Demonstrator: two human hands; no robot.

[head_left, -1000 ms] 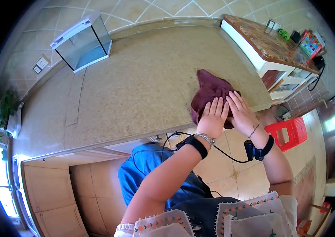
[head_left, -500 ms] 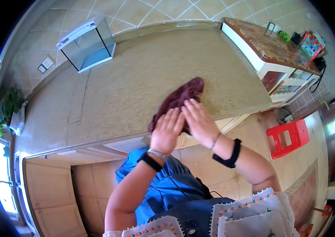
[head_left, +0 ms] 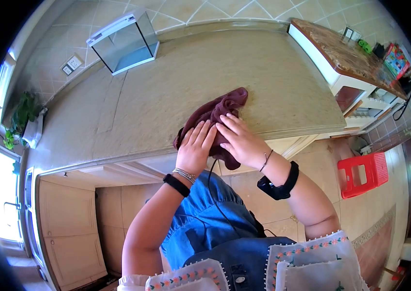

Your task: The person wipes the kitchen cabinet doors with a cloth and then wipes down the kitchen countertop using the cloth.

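Note:
A crumpled maroon cloth (head_left: 222,104) lies on the beige countertop (head_left: 166,92) at its front edge, with part of it hanging over. My left hand (head_left: 197,148) rests flat on the cloth's left part, fingers stretched out and pointing up. On its right side, my right hand (head_left: 242,144) presses with fingers extended, its fingertips close to those of the left. Both palms face down, and neither hand wraps round the cloth.
A glass tank (head_left: 125,43) stands at the back left of the counter. A potted plant (head_left: 23,116) is at the far left. To the right are a brown-topped cabinet (head_left: 331,46) and a red stool (head_left: 363,174) on the floor.
Both hands and the cloth have moved left along the counter's front edge since the earliest frame. The cloth is bunched differently, and the view has shifted slightly.

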